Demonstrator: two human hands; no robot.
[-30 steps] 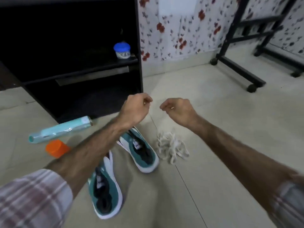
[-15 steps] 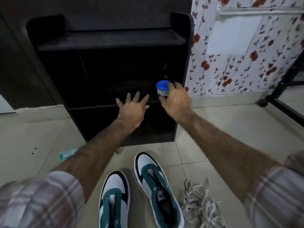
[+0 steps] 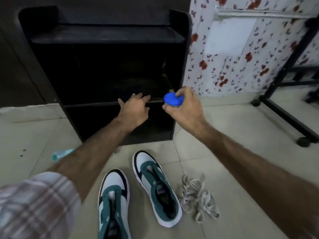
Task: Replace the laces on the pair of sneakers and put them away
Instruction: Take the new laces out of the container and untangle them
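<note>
A: What is the right hand (image 3: pixel 185 109) holding?

B: Its grip is closed round a small jar (image 3: pixel 173 100) with a blue lid, fingers over the top and thumb below, just off the front right corner of the black rack (image 3: pixel 179 49).

A: And the left hand (image 3: pixel 133 109)?

B: Its grip is released. The fingers lie straight on the front edge of the rack's lower shelf (image 3: pixel 91 104), holding nothing.

A: Where are the sneakers?

B: On the floor (image 3: pixel 233 135) in front of the rack, toes toward it. The right sneaker (image 3: pixel 155 187) lies nearer the rack, the left sneaker (image 3: pixel 113 204) beside it and farther back. No laces show in either shoe.

A: The laces?

B: A loose whitish heap of laces (image 3: pixel 196 199) lies on the floor just right of the right sneaker.

A: Anything else by the rack?

B: A teal tube (image 3: pixel 61 154) to its front left, partly hidden behind the left forearm.
</note>
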